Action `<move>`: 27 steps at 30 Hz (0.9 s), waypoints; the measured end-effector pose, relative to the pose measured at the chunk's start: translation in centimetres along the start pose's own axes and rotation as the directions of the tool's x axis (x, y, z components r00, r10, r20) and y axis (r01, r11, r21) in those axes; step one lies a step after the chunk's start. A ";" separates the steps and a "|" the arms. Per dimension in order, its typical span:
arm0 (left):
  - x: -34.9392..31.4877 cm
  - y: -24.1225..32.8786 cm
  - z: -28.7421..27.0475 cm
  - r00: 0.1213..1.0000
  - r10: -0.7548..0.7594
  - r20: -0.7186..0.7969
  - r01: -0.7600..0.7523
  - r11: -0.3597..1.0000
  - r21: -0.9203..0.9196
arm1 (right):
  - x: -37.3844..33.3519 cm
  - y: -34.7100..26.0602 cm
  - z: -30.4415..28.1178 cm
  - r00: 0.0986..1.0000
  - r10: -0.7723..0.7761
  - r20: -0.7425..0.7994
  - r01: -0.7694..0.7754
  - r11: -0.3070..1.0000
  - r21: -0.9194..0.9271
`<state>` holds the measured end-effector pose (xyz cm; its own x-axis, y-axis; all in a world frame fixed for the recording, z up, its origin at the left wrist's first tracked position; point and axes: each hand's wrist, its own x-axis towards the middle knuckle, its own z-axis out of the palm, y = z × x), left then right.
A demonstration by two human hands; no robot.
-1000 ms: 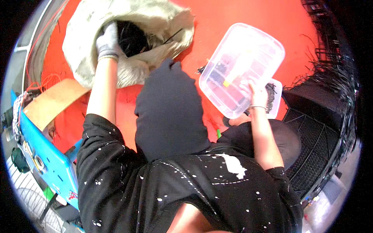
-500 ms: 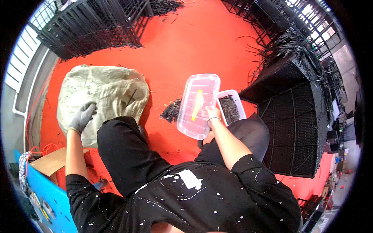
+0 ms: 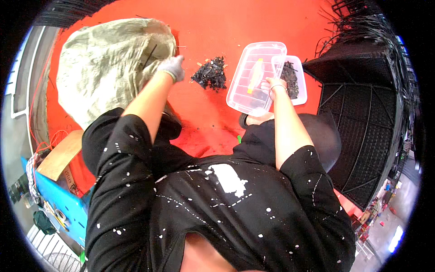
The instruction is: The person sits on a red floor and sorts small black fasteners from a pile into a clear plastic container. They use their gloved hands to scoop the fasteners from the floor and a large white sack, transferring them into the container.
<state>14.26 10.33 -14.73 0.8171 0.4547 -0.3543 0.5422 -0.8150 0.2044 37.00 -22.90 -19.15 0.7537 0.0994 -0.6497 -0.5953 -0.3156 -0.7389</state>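
Observation:
My right hand (image 3: 273, 85) grips the right edge of a clear plastic lid (image 3: 242, 93) with a yellow strip on it, holding it tilted. The lid overlaps the left side of a white plastic bin (image 3: 302, 93), which holds dark scraps (image 3: 290, 80). My left hand (image 3: 172, 69), in a grey glove, reaches to the right edge of a big pale woven sack (image 3: 108, 68); its fingers are mostly hidden behind the back of the hand, so I cannot tell whether it touches the sack. A small heap of black scraps (image 3: 210, 75) lies on the red floor between the hands.
A large black woven panel structure (image 3: 362, 131) stands close on the right, with loose black strips (image 3: 358, 22) above it. At left are a cardboard piece (image 3: 61, 156), an orange cord (image 3: 56, 136) and a blue surface (image 3: 72, 204) with tools. My knees flank the red floor (image 3: 213, 129).
My left hand has swung right and forward across the sack, from spread fingers to a less visible pose. My right hand still holds the lid. The whole view has tilted downward.

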 end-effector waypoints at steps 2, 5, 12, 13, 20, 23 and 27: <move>-0.3 2.4 3.2 0.979 -0.075 0.192 0.090 0.993 -0.070 | 1.7 0.3 -0.8 1.000 0.029 -0.011 -0.030 0.982 -0.189; 1.6 1.8 8.5 0.952 -0.193 0.237 0.224 0.968 -0.111 | 4.3 1.4 -0.5 0.999 0.037 0.025 -0.029 0.962 -0.270; 6.3 2.5 14.3 0.898 -0.347 0.272 0.382 0.920 -0.086 | 8.8 0.6 0.7 0.983 0.085 0.163 -0.041 0.965 -0.258; 6.7 3.2 14.6 0.899 -0.344 0.272 0.375 0.924 -0.072 | 9.3 0.2 1.5 0.977 0.105 0.184 -0.049 0.957 -0.286; 8.4 5.2 16.8 0.932 -0.330 0.148 0.362 0.858 -0.364 | 9.0 0.0 6.9 0.973 0.082 0.214 -0.002 0.938 -0.348; 9.9 5.6 15.7 0.912 -0.343 0.224 0.404 0.841 -0.360 | 8.6 0.6 8.2 0.967 0.118 0.225 -0.038 0.943 -0.331; 10.3 5.0 16.9 0.930 -0.299 0.213 0.364 0.827 -0.429 | 8.9 0.8 8.6 0.961 0.120 0.248 -0.034 0.945 -0.326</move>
<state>22.03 4.85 -32.79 0.5563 0.5903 -0.5849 0.8296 -0.3543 0.4315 40.86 -14.14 -27.07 0.5838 0.2921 -0.7575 -0.4973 -0.6088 -0.6180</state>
